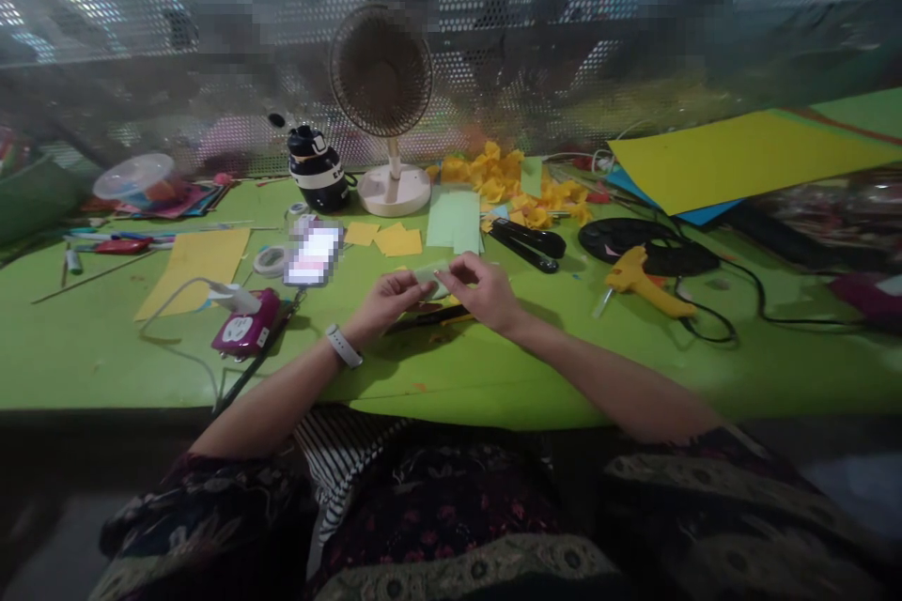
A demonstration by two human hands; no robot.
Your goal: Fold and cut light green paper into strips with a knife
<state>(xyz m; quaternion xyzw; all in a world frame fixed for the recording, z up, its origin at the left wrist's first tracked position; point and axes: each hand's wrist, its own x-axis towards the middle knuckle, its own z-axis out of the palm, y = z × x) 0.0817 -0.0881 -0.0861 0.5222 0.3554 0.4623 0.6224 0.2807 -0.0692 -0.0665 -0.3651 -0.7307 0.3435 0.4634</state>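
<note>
Between my two hands is a small piece of pale green paper [431,273], pinched at both ends above the table. My left hand [387,300], with a light band on its wrist, grips the left end between thumb and fingers. The right end is in the closed fingers of my right hand [486,293]. Under my hands lies a dark, long tool [415,323], partly hidden, with yellow scraps beside it. Just beyond are light green paper sheets [451,218] and yellow paper squares [398,239]. A black stapler [528,242] lies to the right of the sheets.
A yellow glue gun [645,282] and black cable lie at right, near a dark palette-like tray [627,244]. At left are a purple power strip [246,324], a phone [314,254] and tape [272,260]. Behind stand a fan [393,192], a bottle [317,171] and yellow paper flowers [486,173].
</note>
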